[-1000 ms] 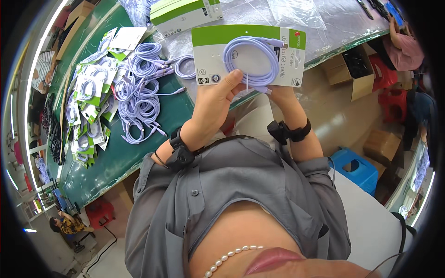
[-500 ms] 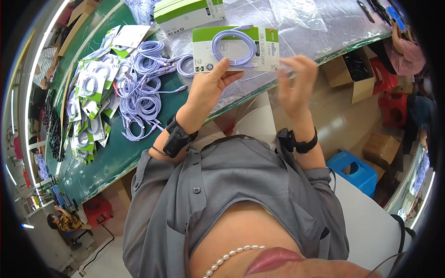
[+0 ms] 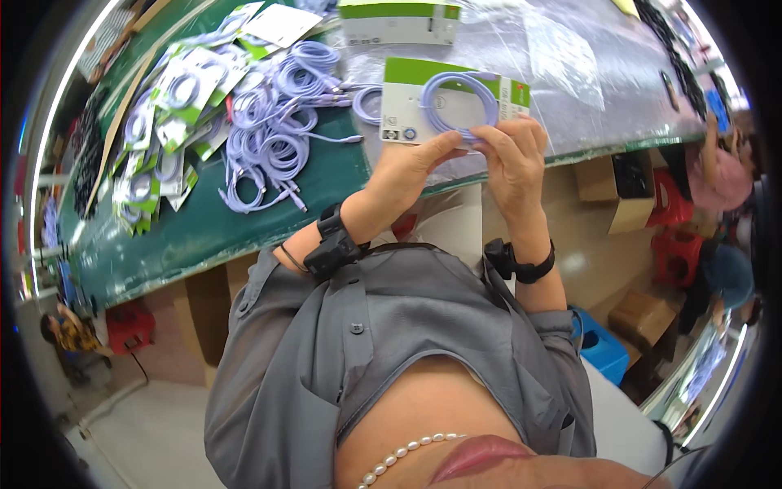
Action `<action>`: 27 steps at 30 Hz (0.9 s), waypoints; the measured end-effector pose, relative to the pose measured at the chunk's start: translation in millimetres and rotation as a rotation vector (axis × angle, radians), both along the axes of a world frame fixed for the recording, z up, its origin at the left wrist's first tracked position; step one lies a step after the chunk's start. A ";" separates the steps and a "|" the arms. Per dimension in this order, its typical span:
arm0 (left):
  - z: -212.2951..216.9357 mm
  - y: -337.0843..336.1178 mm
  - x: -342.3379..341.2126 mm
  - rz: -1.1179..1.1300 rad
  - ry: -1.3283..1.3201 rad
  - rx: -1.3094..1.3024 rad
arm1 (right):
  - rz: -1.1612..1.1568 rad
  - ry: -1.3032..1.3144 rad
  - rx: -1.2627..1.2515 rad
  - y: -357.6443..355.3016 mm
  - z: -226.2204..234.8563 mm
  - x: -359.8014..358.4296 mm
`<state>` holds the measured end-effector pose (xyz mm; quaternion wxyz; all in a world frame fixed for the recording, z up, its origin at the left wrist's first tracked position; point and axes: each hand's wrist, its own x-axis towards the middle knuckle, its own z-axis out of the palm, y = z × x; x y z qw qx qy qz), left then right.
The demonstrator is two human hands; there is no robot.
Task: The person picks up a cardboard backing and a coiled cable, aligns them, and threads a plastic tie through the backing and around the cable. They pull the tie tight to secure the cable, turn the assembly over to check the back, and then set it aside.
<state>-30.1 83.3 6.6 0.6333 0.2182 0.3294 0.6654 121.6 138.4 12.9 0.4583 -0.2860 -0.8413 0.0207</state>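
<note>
From the head view, the card (image 3: 456, 96) with its lilac cable coil (image 3: 427, 99) is up at one o'clock; best, I'd say, to hold it flat and handle the coil lightly — no creasing. The left hand (image 3: 411, 165) clamps the card's lower edge, thumb in front; the right hand (image 3: 517, 155) has thumb and forefinger close together at the coil's five o'clock — pinching or merely touching, I can't tell
</note>
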 end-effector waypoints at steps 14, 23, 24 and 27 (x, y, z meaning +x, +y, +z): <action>-31.8 -28.3 -55.8 0.275 -0.183 0.169 | 0.239 -0.229 0.151 -8.7 2.3 -83.5; -7.9 -68.7 -112.8 0.242 -0.431 0.333 | 0.077 -0.477 -0.015 47.7 -36.5 -90.3; -9.3 -75.0 -116.4 0.258 -0.435 0.339 | 0.136 -0.477 -0.129 47.5 -46.5 -97.9; -17.9 -89.6 -126.8 0.310 -0.446 0.331 | 0.242 -0.447 -0.372 49.1 -53.5 -118.0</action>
